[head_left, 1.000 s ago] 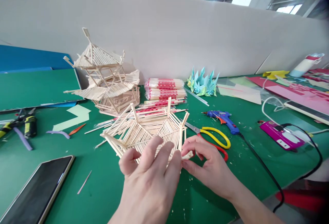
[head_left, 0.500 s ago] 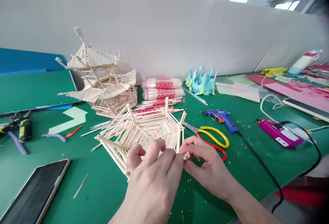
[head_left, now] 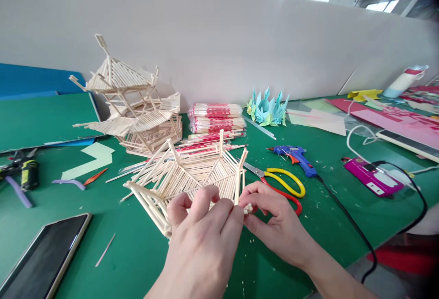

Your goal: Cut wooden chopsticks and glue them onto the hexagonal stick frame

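Observation:
A wide, bowl-like frame of pale wooden sticks, with short posts rising at its corners, lies on the green table. My left hand is curled over its near right side, fingers bent on the sticks; the fingertips are hidden. Beside it, my right hand pinches a small cluster of stick ends at the near right corner. Whether that cluster is joined to the frame I cannot tell. Scissors with yellow and red handles lie just beyond my right hand.
Behind stands a stick pagoda, beside wrapped stick bundles and a blue paper ornament. A blue glue gun trails a black cord at right, near a magenta box. A phone and pliers lie left.
The whole view has shifted slightly, with things on the table appearing a little farther left. Both hands keep nearly the same hold at the frame's near right corner.

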Available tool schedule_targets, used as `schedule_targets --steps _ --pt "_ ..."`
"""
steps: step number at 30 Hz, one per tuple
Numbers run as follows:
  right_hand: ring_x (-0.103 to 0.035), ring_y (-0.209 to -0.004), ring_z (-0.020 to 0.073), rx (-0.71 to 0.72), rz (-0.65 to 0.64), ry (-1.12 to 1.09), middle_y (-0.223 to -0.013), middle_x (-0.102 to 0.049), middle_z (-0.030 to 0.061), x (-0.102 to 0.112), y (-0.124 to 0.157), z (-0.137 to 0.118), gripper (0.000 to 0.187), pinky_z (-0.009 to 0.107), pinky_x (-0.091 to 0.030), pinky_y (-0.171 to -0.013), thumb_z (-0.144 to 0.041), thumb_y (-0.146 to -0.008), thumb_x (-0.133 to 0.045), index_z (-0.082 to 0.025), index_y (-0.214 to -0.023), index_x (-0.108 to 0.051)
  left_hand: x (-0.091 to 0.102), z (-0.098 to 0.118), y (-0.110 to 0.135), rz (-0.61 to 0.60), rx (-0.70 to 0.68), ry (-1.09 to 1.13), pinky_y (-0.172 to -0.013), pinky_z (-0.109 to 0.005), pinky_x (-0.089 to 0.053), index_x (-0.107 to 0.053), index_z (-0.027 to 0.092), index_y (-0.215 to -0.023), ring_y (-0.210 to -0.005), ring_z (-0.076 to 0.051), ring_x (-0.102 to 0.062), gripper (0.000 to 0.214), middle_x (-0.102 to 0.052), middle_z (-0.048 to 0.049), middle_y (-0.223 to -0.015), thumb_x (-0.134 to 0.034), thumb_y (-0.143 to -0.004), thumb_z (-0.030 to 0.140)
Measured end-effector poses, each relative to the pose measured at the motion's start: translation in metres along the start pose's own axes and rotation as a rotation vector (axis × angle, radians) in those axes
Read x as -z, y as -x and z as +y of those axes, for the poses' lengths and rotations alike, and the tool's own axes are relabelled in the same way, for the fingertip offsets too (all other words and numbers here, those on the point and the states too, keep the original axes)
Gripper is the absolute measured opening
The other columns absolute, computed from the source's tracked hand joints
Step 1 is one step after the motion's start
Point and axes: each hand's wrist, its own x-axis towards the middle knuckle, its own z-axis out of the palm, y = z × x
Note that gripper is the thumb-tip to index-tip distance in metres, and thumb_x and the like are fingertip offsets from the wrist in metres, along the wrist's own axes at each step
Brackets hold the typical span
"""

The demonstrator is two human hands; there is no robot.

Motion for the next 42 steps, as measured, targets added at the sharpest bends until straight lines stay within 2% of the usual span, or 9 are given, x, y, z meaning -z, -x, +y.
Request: schedule_targets --steps 25,32,42 --pt "-0.048 -0.072 0.0097 -0.005 -0.009 -0.011 -0.086 -0.054 0.0007 0.001 0.0 -0.002 0.012 0.02 -0.037 -0.059 -0.011 -0.079 -0.057 -0.02 -0.082 -0.064 0.001 0.0 -0.004 0.049 -0.027 -0.009 -0.071 -0.041 -0.025 -0.064 0.021 -0.076 -0.078 -0.022 -0.047 0.027 -0.064 -0.0013 -0.064 -0.04 -0.085 0.013" --pt "-0.049 -0.072 0.0102 -0.001 -0.009 -0.004 -0.085 -0.055 0.0009 0.001 -0.001 -0.004 0.012 0.021 -0.039 -0.059 -0.011 -0.079 -0.057 -0.02 -0.082 -0.065 0.011 0.002 -0.005 -0.121 0.015 -0.003 -0.075 -0.041 -0.026 -0.065 0.022 -0.082 -0.084 -0.023 -0.047 0.02 -0.066 -0.0003 -0.071 -0.047 -0.084 0.013" --pt "-0.051 -0.075 0.0119 -0.022 -0.037 -0.029 -0.086 -0.054 0.0025 0.001 0.0 -0.004 0.011 0.022 -0.042 -0.064 -0.015 -0.081 -0.056 -0.019 -0.084 -0.066 0.013 0.0 -0.004 -0.155 -0.015 -0.028 -0.072 -0.04 -0.026 -0.062 0.021 -0.085 -0.084 -0.024 -0.047 0.021 -0.066 -0.0011 -0.073 -0.044 -0.085 0.011"
